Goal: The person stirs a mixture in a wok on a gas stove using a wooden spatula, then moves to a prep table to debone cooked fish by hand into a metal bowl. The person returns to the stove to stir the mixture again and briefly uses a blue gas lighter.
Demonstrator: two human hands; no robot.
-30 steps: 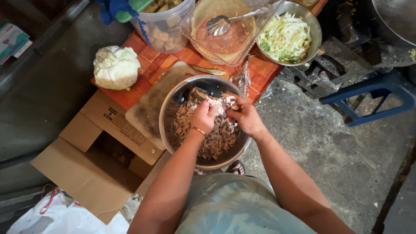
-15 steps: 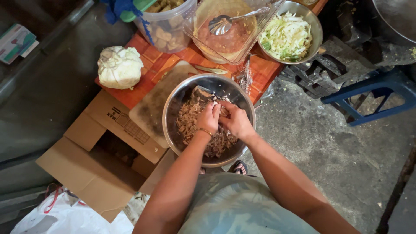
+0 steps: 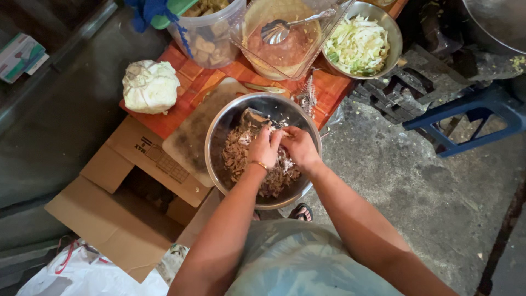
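Note:
A steel bowl (image 3: pixel 219 127) at the edge of a low orange table holds shredded brown meat (image 3: pixel 236 156). Both my hands are inside it, pressed close together. My left hand (image 3: pixel 263 147), with a gold bracelet at the wrist, and my right hand (image 3: pixel 299 147) both grip a pale, whitish piece of meat (image 3: pixel 276 130) above the shreds. A larger brown chunk (image 3: pixel 250 116) lies at the bowl's far side.
A wooden cutting board (image 3: pixel 189 137) lies left of the bowl, with a cabbage head (image 3: pixel 150 86) beyond it. Behind stand a plastic tub (image 3: pixel 211 33), a clear tray with a ladle (image 3: pixel 276 32) and a bowl of shredded cabbage (image 3: pixel 359 44). An open cardboard box (image 3: pixel 126 208) sits below left; a blue stool (image 3: pixel 466 118) right.
My hands have drawn closer together and shifted slightly left over the bowl, still working the pale piece of meat. The view has shifted a little.

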